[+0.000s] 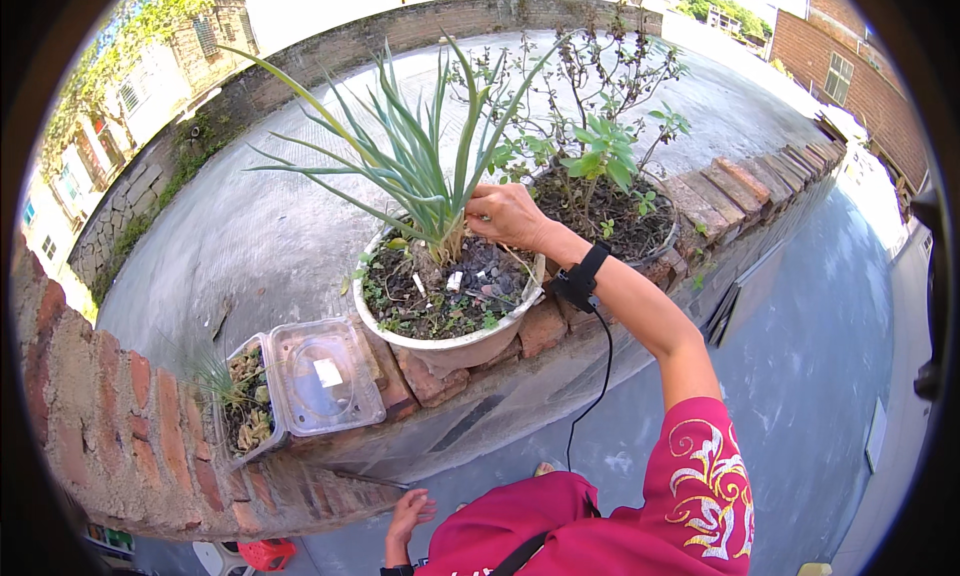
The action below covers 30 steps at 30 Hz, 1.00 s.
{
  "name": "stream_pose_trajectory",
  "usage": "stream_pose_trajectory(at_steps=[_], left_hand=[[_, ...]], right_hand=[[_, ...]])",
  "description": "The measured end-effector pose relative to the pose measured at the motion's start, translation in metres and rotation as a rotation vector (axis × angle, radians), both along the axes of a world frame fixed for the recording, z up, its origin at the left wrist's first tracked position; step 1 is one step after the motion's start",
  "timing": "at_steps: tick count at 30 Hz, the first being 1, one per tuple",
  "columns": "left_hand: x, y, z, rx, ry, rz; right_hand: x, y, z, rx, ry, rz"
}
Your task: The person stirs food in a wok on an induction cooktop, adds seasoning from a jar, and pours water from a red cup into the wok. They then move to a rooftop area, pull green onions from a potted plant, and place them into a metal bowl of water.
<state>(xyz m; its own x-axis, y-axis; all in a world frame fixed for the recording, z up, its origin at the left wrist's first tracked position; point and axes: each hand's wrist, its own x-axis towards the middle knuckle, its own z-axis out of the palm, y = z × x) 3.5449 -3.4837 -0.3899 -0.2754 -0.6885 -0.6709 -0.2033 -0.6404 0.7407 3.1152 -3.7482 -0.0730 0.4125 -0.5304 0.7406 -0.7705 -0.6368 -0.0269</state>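
My right hand (504, 214) reaches to the right side of a clump of green onions (431, 163), its fingers bent in against the lower leaves. Whether the fingertips grip a leaf cannot be made out. The clump grows in a round white pot (450, 343) of dark soil, with small weeds and white bits on the surface. Low beside my body, my left hand (412, 510) hangs with its fingers apart and nothing in it. Behind my right hand, a dark round pot (660, 250) bears a leafy plant (600, 156) with partly withered stems.
A brick wall top (544, 328) carries the pots. At its left lies a hinged clear plastic container (326, 377), lid folded back, with soil and thin sprouts (217, 377). A black cable (607, 366) hangs from my right wrist. A red plastic stool (266, 553) stands below.
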Motion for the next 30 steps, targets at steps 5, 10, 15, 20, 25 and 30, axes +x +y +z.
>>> stream_pose_trajectory(at_steps=[5, 10, 15, 20, 25, 30], left_hand=[[0.005, 0.002, -0.003, 0.015, 0.013, 0.018], [0.009, 0.003, -0.006, 0.041, -0.002, 0.000], [0.007, -0.010, 0.014, 0.000, 0.040, -0.067], [-0.011, -0.042, 0.091, -0.147, 0.186, -0.246], [-0.035, -0.074, 0.199, -0.402, 0.407, -0.406], [-0.069, -0.089, 0.273, -0.759, 0.604, -0.398]], right_hand=[[0.005, 0.003, 0.002, 0.153, -0.186, -0.059], [0.006, 0.008, 0.023, 0.136, -0.454, -0.012], [0.006, 0.042, 0.037, 0.320, -0.573, -0.010], [0.025, 0.127, 0.059, 0.295, -0.728, 0.105], [0.049, 0.230, 0.102, 0.250, -0.777, 0.370], [0.078, 0.251, 0.104, 0.594, -0.710, 0.465]])
